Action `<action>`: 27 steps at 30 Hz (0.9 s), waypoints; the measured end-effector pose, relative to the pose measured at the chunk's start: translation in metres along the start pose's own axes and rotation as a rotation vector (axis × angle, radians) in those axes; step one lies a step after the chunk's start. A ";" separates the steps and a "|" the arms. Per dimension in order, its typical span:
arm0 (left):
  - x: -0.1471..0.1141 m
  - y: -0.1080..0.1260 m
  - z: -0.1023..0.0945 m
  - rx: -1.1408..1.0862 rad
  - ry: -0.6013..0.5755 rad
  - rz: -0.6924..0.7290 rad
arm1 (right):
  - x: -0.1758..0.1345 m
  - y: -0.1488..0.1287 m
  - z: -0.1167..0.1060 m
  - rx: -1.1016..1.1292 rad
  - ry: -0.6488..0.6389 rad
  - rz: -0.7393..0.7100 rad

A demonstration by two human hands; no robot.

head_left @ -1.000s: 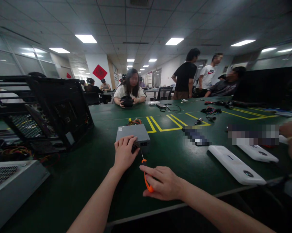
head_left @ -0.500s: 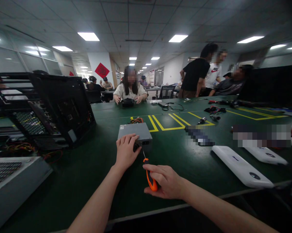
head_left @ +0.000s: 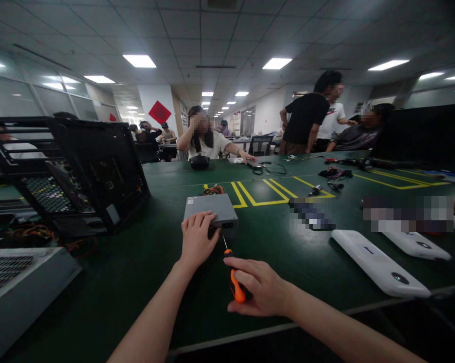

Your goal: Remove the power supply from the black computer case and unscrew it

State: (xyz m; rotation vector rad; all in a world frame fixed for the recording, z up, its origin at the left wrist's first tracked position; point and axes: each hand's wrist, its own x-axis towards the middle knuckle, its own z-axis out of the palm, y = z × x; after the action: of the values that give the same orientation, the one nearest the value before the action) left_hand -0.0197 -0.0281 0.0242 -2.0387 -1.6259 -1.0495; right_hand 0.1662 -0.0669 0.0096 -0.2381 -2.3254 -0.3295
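A grey computer power supply [head_left: 208, 205] lies on the green table in front of me, a bundle of coloured wires [head_left: 214, 190] behind it. My left hand [head_left: 199, 237] grips its near left part, with the fingers over the top and the thumb down by the near face. In my right hand [head_left: 255, 287] is a screwdriver [head_left: 238, 290] with an orange and black handle, held between thumb and fingers. Its thin shaft points up and away to the near face of the power supply, by my left thumb. Whether the tip sits in a screw I cannot tell.
At left stand an open black computer case [head_left: 99, 176] and a grey metal case [head_left: 26, 292]. To the right lie white devices [head_left: 378, 262], a blurred dark item [head_left: 312, 214] and cables [head_left: 335, 174]. A person [head_left: 208, 143] sits across the table [head_left: 155, 282].
The screwdriver handle has turned in my right hand, showing more black. My left hand stays on the power supply. The person opposite has raised one hand to the head and stretched the other sideways.
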 end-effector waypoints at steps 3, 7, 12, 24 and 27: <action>0.000 0.000 0.000 0.003 0.006 0.001 | 0.004 -0.001 -0.005 -0.031 -0.101 -0.063; 0.000 0.000 0.000 0.003 0.001 0.002 | 0.004 -0.001 -0.004 -0.080 -0.057 -0.102; 0.000 0.001 0.000 0.007 0.002 0.000 | 0.003 -0.002 0.002 -0.041 -0.035 -0.075; 0.000 0.001 -0.001 0.004 -0.004 -0.006 | 0.000 0.001 0.004 0.039 0.016 -0.023; 0.000 0.001 0.000 0.005 -0.002 -0.006 | 0.002 0.000 0.002 0.075 -0.067 -0.029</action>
State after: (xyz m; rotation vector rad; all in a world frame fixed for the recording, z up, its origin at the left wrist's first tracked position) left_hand -0.0188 -0.0289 0.0246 -2.0334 -1.6357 -1.0444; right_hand 0.1640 -0.0661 0.0096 -0.1813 -2.4042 -0.2519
